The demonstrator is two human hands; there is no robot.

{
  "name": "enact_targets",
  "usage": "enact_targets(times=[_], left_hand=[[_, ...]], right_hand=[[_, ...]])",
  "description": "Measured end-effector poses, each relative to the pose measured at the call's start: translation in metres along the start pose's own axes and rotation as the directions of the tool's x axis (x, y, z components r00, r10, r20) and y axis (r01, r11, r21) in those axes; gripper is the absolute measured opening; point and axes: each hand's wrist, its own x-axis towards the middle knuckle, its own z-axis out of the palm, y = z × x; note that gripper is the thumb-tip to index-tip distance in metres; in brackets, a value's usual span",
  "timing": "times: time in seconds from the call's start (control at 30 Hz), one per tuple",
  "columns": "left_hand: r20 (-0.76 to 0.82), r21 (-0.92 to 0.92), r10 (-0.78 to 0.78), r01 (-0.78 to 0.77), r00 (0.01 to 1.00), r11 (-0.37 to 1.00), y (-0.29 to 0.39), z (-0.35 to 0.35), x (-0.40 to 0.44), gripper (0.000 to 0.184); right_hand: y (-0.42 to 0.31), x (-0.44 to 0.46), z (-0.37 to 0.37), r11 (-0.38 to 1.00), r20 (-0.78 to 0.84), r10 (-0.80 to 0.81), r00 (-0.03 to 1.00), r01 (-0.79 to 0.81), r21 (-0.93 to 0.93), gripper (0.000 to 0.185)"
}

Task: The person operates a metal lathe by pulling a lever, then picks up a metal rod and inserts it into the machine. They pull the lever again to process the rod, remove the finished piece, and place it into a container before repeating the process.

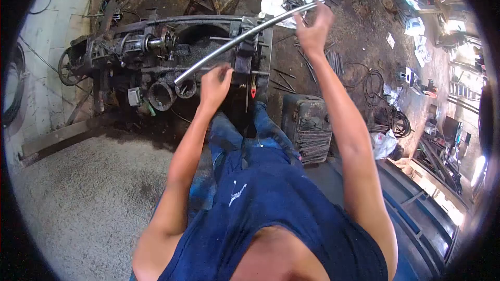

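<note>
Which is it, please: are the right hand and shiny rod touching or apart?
Touching: the head view shows the right hand holding the shiny rod near its upper end.

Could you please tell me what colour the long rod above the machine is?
The rod is shiny silver-grey, best seen in the head view.

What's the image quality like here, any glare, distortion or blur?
Head view: wide-angle curving of the scene inside a black round border; head view: washed-out bright patches toward the right edge, while the machine sits fairly dark; head view: a bright sheen along the metal rod, and the right hand looks slightly soft, possibly from movement.
</note>
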Motion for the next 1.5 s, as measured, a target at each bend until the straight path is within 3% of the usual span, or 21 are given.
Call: enact_targets(times=[0.03,0.07,0.1,0.17,0.23,0.27,0.33,0.4,0.5,0.63,0.7,0.73,0.83,0.9,0.97,1.07,1.23,1.33,1.5], left_hand=[[-0.047,-0.005,0.098,-0.098,0.994,0.995,0.025,-0.024,-0.010,0.032],[-0.090,0.186,0.248,-0.228,0.965,0.956,0.045,-0.045,-0.007,0.035],[-0.096,0.378,0.394,-0.333,0.914,0.864,0.062,-0.061,-0.004,0.039],[-0.042,0.651,0.316,-0.214,0.948,0.729,0.076,-0.071,0.012,0.047],[0.166,0.728,0.078,-0.175,0.983,0.663,0.048,-0.079,0.041,0.041],[0.112,0.633,0.040,-0.102,0.993,0.768,0.034,-0.075,0.050,0.026],[0.071,0.684,0.023,-0.066,0.997,0.727,0.034,-0.072,0.054,0.031],[0.022,0.719,0.051,-0.052,0.998,0.693,0.030,-0.071,0.053,0.049],[0.046,0.769,0.097,-0.097,0.994,0.632,0.013,-0.081,0.072,0.049],[0.209,0.793,0.296,-0.339,0.932,0.507,-0.018,-0.094,0.125,0.050],[0.283,0.776,0.285,-0.393,0.916,0.493,-0.018,-0.098,0.145,0.038],[0.309,0.728,0.373,-0.470,0.875,0.499,-0.021,-0.100,0.155,0.037],[0.433,0.686,0.430,-0.599,0.792,0.414,-0.024,-0.103,0.184,0.037],[0.476,0.634,0.501,-0.677,0.723,0.375,-0.032,-0.103,0.206,0.038],[0.500,0.563,0.592,-0.756,0.633,0.334,-0.037,-0.098,0.223,0.047],[0.513,0.548,0.563,-0.752,0.648,0.365,-0.037,-0.098,0.226,0.046],[0.521,0.584,0.426,-0.673,0.739,0.453,-0.011,-0.102,0.214,0.048],[0.485,0.568,0.435,-0.651,0.759,0.503,-0.008,-0.107,0.201,0.051],[0.472,0.621,0.375,-0.603,0.798,0.501,0.002,-0.103,0.190,0.044]], right_hand=[[0.007,0.002,0.004,0.960,-0.160,0.271,0.949,-0.255,0.114,0.054],[0.029,0.021,0.005,0.692,0.056,0.617,0.785,-0.575,0.438,0.049],[0.050,0.036,0.007,0.223,0.373,0.774,0.512,-0.771,0.596,0.047],[0.044,0.062,0.010,-0.289,0.656,0.675,0.338,-0.696,0.657,0.041],[0.056,0.071,0.028,-0.505,0.737,0.537,0.410,-0.544,0.670,0.043],[0.072,0.071,0.042,-0.541,0.744,0.497,0.447,-0.511,0.668,0.049],[0.063,0.076,0.045,-0.579,0.770,0.469,0.432,-0.508,0.637,0.052],[0.057,0.076,0.043,-0.605,0.791,0.441,0.424,-0.510,0.611,0.052],[0.051,0.056,0.024,-0.606,0.760,0.410,0.505,-0.471,0.641,0.043],[0.028,0.006,-0.017,-0.598,0.625,0.556,0.547,-0.258,0.758,0.043],[0.025,-0.019,-0.026,-0.614,0.579,0.541,0.610,-0.184,0.767,0.043],[0.021,-0.031,-0.029,-0.592,0.538,0.592,0.600,-0.130,0.796,0.044],[0.002,-0.067,-0.034,-0.530,0.436,0.677,0.593,-0.018,0.848,0.044],[-0.008,-0.077,-0.037,-0.503,0.342,0.692,0.635,0.085,0.860,0.044],[-0.025,-0.091,-0.041,-0.428,0.271,0.753,0.600,0.132,0.894,0.044],[-0.019,-0.096,-0.037,-0.425,0.247,0.754,0.609,0.166,0.890,0.041],[-0.022,-0.088,-0.043,-0.373,0.275,0.775,0.568,0.060,0.926,0.037],[0.005,-0.076,-0.036,-0.303,0.270,0.872,0.408,0.015,0.953,0.033],[0.027,-0.072,-0.034,-0.377,0.343,0.844,0.413,0.001,0.926,0.029]])
